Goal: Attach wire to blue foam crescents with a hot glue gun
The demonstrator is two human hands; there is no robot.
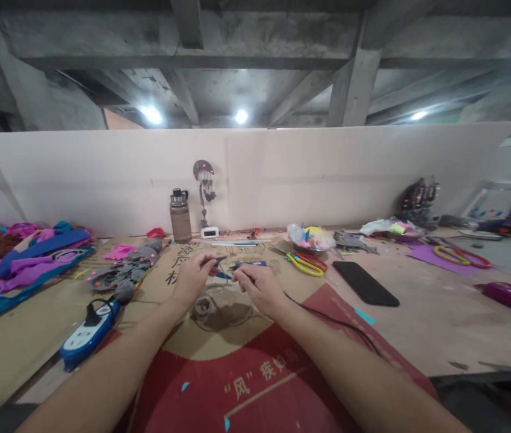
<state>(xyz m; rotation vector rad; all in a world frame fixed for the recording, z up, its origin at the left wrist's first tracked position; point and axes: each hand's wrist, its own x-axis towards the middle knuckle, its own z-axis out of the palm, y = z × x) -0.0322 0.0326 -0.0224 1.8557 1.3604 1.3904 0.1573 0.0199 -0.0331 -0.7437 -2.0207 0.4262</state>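
Work looks unfinished: left grip [197, 275] pinches small dark-grey piece [221, 258], right grip [257, 282] pinches thin grey cord [195, 314], looped loosely below.

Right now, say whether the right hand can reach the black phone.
Probably yes: the black phone lies uncovered on the table, though the right hand seems busy near the left hand.

Our left hand [197, 275] and right hand [259, 284] sit side by side over the cardboard [219, 347] on our worktop [445, 319], a cord [201, 309] lying between our wrists. Left of us lie the power strip [88, 338] and, farther out, the fabric pile [34, 260]. Behind our hands, the bottle [180, 219] stands before the panel [327, 174], left of a hanging ornament [203, 170]. To our right we have scissors [304, 267], a bowl [308, 248] behind them, then the phone [366, 283].
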